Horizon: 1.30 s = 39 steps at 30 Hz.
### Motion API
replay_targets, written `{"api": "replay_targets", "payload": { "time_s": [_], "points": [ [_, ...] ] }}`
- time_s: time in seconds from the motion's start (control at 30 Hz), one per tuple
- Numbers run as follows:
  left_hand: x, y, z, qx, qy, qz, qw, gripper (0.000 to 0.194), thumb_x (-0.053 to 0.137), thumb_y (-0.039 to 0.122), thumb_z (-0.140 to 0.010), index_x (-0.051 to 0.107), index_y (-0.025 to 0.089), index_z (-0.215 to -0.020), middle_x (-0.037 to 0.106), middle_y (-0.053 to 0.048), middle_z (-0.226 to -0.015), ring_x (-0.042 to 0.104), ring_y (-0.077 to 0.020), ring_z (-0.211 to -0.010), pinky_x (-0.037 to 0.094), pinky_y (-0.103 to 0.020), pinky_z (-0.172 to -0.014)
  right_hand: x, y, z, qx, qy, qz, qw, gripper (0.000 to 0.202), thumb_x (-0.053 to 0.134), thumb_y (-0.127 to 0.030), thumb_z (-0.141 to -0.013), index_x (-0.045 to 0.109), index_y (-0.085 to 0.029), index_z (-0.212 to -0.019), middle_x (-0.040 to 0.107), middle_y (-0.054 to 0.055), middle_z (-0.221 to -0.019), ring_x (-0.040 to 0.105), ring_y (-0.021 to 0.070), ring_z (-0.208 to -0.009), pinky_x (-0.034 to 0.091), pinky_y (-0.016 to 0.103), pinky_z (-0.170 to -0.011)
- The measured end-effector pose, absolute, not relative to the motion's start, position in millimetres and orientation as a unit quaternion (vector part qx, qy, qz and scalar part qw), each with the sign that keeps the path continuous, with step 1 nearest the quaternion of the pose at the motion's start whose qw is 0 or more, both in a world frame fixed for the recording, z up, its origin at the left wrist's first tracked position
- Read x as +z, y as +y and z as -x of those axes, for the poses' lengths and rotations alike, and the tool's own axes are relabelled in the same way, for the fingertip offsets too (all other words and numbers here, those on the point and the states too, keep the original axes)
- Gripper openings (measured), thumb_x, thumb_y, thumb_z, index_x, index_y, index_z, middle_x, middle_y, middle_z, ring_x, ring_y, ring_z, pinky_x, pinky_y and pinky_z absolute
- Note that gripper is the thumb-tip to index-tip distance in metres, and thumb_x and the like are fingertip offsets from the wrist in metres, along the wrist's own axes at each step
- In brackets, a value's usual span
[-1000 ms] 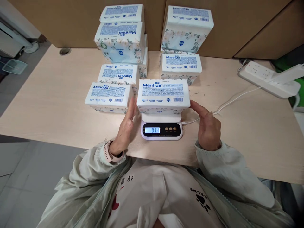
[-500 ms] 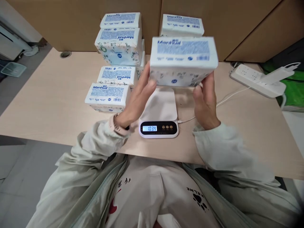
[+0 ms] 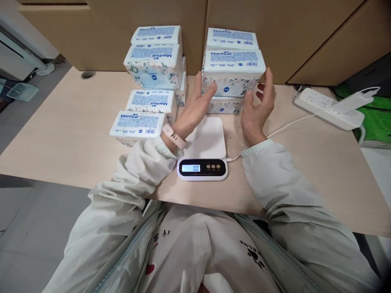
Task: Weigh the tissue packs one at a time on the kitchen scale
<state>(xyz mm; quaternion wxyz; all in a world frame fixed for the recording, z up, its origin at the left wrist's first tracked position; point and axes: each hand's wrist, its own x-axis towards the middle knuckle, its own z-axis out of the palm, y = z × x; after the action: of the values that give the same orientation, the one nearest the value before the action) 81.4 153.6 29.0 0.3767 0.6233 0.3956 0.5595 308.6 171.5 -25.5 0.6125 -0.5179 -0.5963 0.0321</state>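
A white and blue tissue pack [image 3: 233,75] rests on top of another pack [image 3: 224,105] at the back, right of centre. My left hand [image 3: 197,106] is at its left front side, fingers spread. Near its right side is my right hand [image 3: 258,106], with thumb and fingers apart. Neither hand is wrapped round the pack; light contact cannot be made out. In front of the stack lies a white scale [image 3: 207,138], its lit display reading 0.0.
Several more tissue packs [image 3: 139,124] stand on the left of the table [image 3: 76,142]. Cardboard boxes [image 3: 106,40] form a wall behind. A white power strip [image 3: 325,106] lies on the right, and a thin white cable runs to the scale.
The tissue pack between my hands has moved away from me and down onto the right stack. My hands have loosened from it. The scale display went from 103.4 to 0.0.
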Motion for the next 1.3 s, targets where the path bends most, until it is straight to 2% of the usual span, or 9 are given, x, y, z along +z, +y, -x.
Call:
{"api": "replay_targets", "payload": {
  "time_s": [0.07,0.17,0.3,0.4,0.57,0.67,0.83,1.0,1.3],
  "points": [
    [51.9,124.8,-60.3,0.546,0.375,-0.651,0.370,0.073,0.078,0.067,-0.094,0.059,0.030,-0.155,0.045,-0.001,-0.178,0.034,-0.0302,-0.171,0.032,-0.053,-0.142,-5.8,153.9,-301.3,0.024,-0.569,0.506,0.647,0.044,0.054,-0.051,-0.110,0.058,-0.024,-0.144,0.065,0.017,-0.144,0.063,0.0285,-0.127,0.053,0.054,-0.114],
    [85.7,81.7,-14.0,0.611,0.317,-0.693,0.215,0.049,0.073,0.063,-0.100,0.071,0.032,-0.137,0.067,0.003,-0.158,0.051,-0.0293,-0.161,0.033,-0.058,-0.143,29.0,121.0,-282.8,0.143,-0.601,0.473,0.628,0.036,0.049,-0.057,-0.111,0.066,-0.027,-0.122,0.074,0.013,-0.123,0.068,0.0275,-0.115,0.053,0.053,-0.111],
    [77.3,49.5,63.2,0.721,0.452,-0.522,0.052,0.016,0.062,0.032,-0.108,0.076,0.026,-0.113,0.081,0.002,-0.120,0.066,-0.0294,-0.142,0.037,-0.066,-0.132,64.2,78.1,-246.0,0.398,-0.720,0.415,0.389,0.051,0.044,-0.065,-0.110,0.075,-0.026,-0.120,0.077,0.009,-0.129,0.067,0.0297,-0.134,0.048,0.055,-0.122],
    [34.7,41.2,113.7,0.694,0.559,-0.415,0.184,0.032,0.041,0.022,-0.113,0.073,0.019,-0.117,0.077,-0.007,-0.137,0.050,-0.0367,-0.160,0.033,-0.078,-0.118,71.9,62.7,-212.9,0.461,-0.772,0.364,0.243,0.059,0.037,-0.067,-0.111,0.071,-0.026,-0.135,0.073,0.010,-0.142,0.058,0.0323,-0.146,0.042,0.056,-0.128],
    [-9.3,19.8,136.1,0.585,0.520,-0.445,0.436,0.054,0.041,0.063,-0.108,0.077,0.023,-0.118,0.074,-0.012,-0.148,0.041,-0.0446,-0.165,0.035,-0.076,-0.128,69.2,61.6,-165.4,0.465,-0.809,0.321,0.162,0.056,0.026,-0.059,-0.115,0.066,-0.021,-0.131,0.073,0.014,-0.126,0.064,0.0342,-0.128,0.049,0.060,-0.119],
    [10.4,-6.5,110.1,0.580,0.474,-0.498,0.438,0.049,0.045,0.064,-0.108,0.079,0.031,-0.120,0.073,-0.003,-0.150,0.045,-0.0367,-0.165,0.041,-0.065,-0.134,73.4,51.7,-164.8,0.479,-0.797,0.318,0.183,0.059,0.027,-0.061,-0.114,0.058,-0.022,-0.144,0.067,0.015,-0.147,0.060,0.0362,-0.141,0.047,0.066,-0.124],
    [63.4,-37.3,45.1,0.601,0.440,-0.524,0.412,0.048,0.040,0.059,-0.112,0.078,0.038,-0.133,0.068,0.004,-0.157,0.039,-0.0297,-0.169,0.032,-0.057,-0.144,82.4,15.7,-219.1,0.464,-0.771,0.313,0.304,0.071,0.045,-0.069,-0.109,0.042,-0.034,-0.171,0.037,-0.002,-0.183,0.022,0.0318,-0.175,0.021,0.058,-0.145],
    [57.5,-18.2,4.5,0.573,0.425,-0.530,0.458,0.054,0.059,0.071,-0.103,0.076,0.036,-0.140,0.064,0.000,-0.162,0.031,-0.0301,-0.172,0.027,-0.051,-0.145,66.9,-2.6,-277.1,0.407,-0.749,0.383,0.356,0.064,0.054,-0.057,-0.111,0.035,-0.048,-0.172,0.035,-0.012,-0.182,0.028,0.0302,-0.174,0.026,0.063,-0.144],
    [22.3,-3.3,-20.0,0.555,0.434,-0.535,0.466,0.050,0.058,0.063,-0.107,0.073,0.035,-0.146,0.064,-0.004,-0.163,0.045,-0.0312,-0.165,0.037,-0.057,-0.139,13.4,-0.7,-306.5,0.311,-0.752,0.435,0.385,0.066,0.051,-0.051,-0.113,0.029,-0.045,-0.175,0.041,-0.002,-0.181,0.039,0.0305,-0.169,0.035,0.064,-0.140]
  ]
}}
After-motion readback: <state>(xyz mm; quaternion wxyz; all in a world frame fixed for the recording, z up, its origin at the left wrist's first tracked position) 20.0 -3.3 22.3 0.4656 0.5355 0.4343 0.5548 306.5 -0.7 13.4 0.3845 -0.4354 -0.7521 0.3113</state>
